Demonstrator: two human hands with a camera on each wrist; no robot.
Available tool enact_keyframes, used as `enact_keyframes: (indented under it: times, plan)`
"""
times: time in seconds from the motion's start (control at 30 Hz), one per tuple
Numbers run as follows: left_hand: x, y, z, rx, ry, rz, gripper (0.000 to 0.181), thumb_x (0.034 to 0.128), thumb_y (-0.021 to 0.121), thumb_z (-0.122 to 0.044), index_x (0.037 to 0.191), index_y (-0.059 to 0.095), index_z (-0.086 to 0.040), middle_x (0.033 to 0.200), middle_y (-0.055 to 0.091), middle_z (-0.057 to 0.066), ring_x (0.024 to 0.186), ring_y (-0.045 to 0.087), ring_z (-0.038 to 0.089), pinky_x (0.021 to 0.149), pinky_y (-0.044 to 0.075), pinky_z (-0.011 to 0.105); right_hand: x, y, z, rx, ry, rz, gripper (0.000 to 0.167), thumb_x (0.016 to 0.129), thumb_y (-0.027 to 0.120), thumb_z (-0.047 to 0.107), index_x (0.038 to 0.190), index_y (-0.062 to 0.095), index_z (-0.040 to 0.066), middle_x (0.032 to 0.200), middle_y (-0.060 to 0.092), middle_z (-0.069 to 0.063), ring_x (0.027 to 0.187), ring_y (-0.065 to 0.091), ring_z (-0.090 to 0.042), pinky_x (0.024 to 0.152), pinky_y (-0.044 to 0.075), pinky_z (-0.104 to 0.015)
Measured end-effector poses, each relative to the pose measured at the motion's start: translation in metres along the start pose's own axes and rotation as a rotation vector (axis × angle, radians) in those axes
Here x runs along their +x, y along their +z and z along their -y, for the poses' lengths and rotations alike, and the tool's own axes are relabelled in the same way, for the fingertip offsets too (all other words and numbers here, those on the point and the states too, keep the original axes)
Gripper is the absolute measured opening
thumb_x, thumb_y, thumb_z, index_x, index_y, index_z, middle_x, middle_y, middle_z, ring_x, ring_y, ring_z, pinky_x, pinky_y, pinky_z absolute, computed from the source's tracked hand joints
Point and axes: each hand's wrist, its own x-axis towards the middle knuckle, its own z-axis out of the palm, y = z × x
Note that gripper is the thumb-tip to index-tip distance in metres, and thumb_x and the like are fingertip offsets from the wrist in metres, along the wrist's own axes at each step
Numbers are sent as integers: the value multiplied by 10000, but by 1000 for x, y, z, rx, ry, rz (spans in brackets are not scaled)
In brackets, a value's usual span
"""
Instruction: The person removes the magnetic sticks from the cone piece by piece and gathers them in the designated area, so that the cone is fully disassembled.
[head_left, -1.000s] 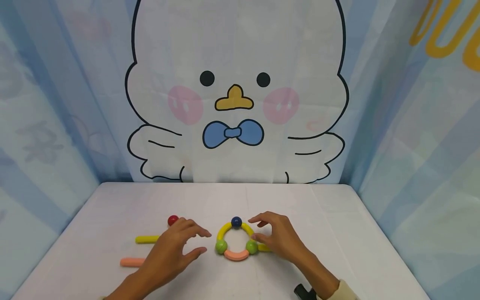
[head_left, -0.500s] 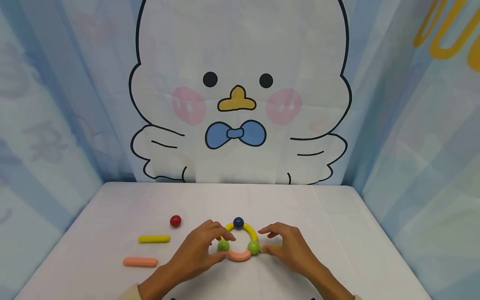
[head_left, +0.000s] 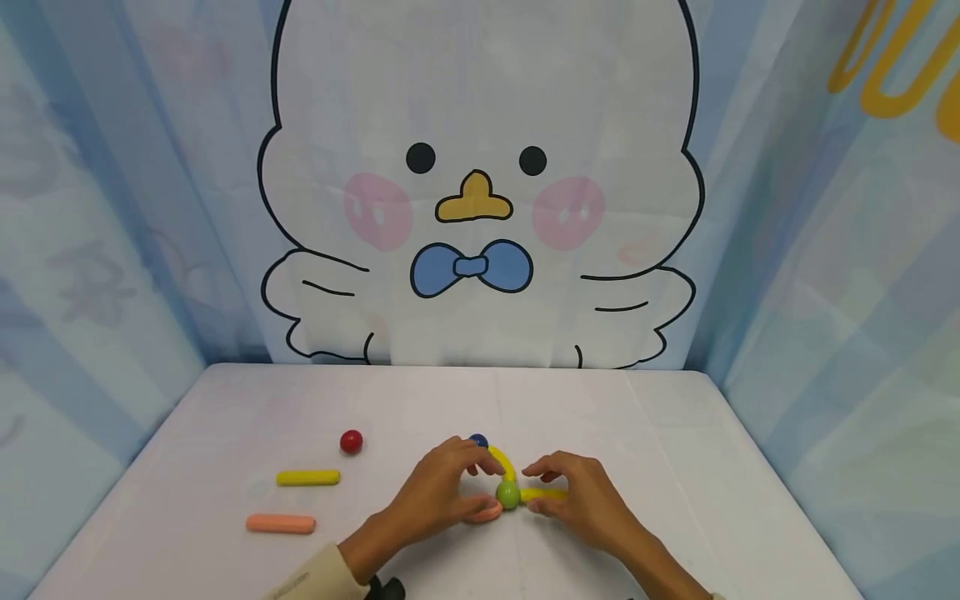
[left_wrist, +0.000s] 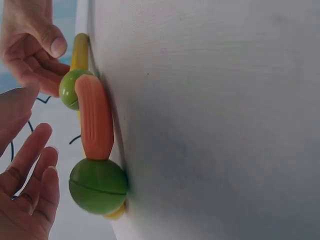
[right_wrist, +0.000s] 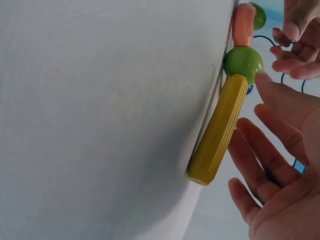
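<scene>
A ring of curved sticks and balls lies on the table, partly hidden by the left hand (head_left: 442,492), which hovers over its left side with fingers spread. The blue ball (head_left: 478,440), a curved yellow stick (head_left: 502,460) and the right green ball (head_left: 508,495) show beyond it. A straight yellow stick (right_wrist: 220,130) touches that green ball and points right. Beside this stick the right hand (head_left: 588,500) has its fingers loosely bent, thumb near the stick and ball. The left wrist view shows the orange curved stick (left_wrist: 95,120) between two green balls, with the left hand's fingers apart from them.
On the left of the table (head_left: 180,508) lie a red ball (head_left: 351,442), a straight yellow stick (head_left: 307,477) and a straight orange stick (head_left: 281,523). A curtain with a cartoon figure hangs behind the table.
The left hand has moved right, from beside the loose sticks to over the ring's left side. The right hand has shifted slightly right and down, uncovering more of the straight yellow stick.
</scene>
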Motion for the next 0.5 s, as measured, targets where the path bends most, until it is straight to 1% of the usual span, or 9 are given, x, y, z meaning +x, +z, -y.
enact_keyframes:
  times: [0.13, 0.3, 0.5]
  plan:
    - [9, 8, 1, 0, 15, 17, 310, 840, 914, -189, 1116, 775, -224, 1083, 767, -66, 975, 652, 126, 827, 530, 230, 0, 0, -4, -15, -8, -3, 316, 804, 932, 143, 1075, 793, 229, 1051, 763, 107, 975, 715, -129, 888, 601, -377]
    - [17, 16, 2, 47, 16, 60, 273, 840, 898, -168, 1081, 792, -236, 1094, 752, -124, 951, 642, 73, 818, 528, 213, 1, 1, -8, -35, -13, 9, 288, 785, 930, 72, 1014, 800, 190, 982, 751, 100, 886, 685, -57, 830, 590, -300]
    - [21, 22, 1, 113, 1, 98, 251, 842, 906, -198, 1063, 799, -250, 1077, 743, -157, 979, 630, 31, 843, 534, 227, 3, 1, -10, -67, -24, 39, 283, 778, 924, 42, 962, 794, 214, 909, 711, 138, 833, 641, 7, 797, 552, -244]
